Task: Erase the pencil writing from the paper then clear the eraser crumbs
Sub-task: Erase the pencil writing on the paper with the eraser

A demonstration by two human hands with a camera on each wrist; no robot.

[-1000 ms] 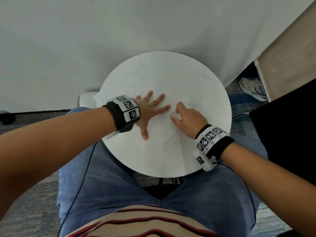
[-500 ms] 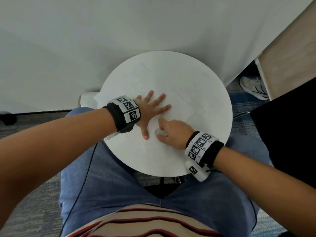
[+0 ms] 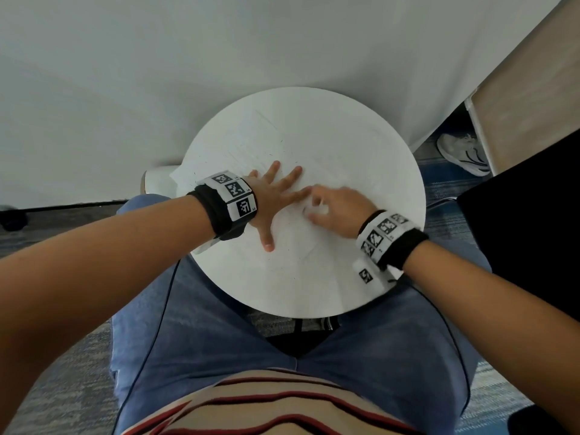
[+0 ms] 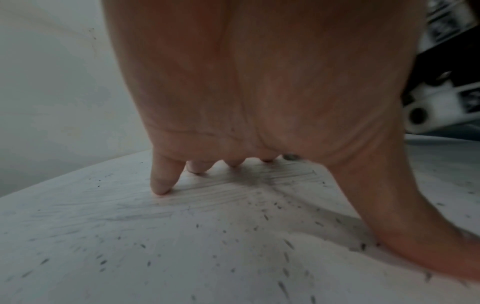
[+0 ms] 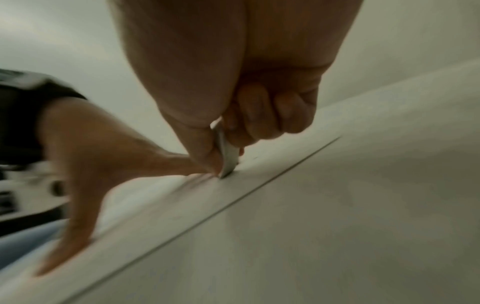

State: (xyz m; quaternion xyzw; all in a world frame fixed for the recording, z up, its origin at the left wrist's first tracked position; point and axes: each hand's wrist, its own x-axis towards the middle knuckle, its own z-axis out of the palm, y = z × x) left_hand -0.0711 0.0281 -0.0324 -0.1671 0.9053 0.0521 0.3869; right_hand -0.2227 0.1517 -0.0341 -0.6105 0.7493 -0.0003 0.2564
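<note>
A white sheet of paper [image 3: 251, 142] lies on the round white table [image 3: 376, 158]. My left hand [image 3: 276, 196] lies flat on the paper with fingers spread, pressing it down; the left wrist view shows its fingertips [image 4: 161, 185] on the sheet among faint pencil streaks and dark eraser crumbs [image 4: 265, 218]. My right hand [image 3: 332, 208] pinches a small white eraser [image 3: 314, 210] between thumb and fingers just right of the left index finger. In the right wrist view the eraser [image 5: 227, 156] has its tip on the paper [image 5: 182, 197], close to the sheet's edge.
The table stands against a white wall [image 3: 219, 58], over my knees in blue jeans [image 3: 219, 324]. A wooden panel [image 3: 533, 89] and a white shoe [image 3: 464, 153] are at the right, with a black surface [image 3: 533, 230] below them. A cable [image 3: 163, 309] runs down my left leg.
My right hand with the eraser slid toward me and left across the paper, then back away, now beside the left index finger. The left hand stayed pressed flat.
</note>
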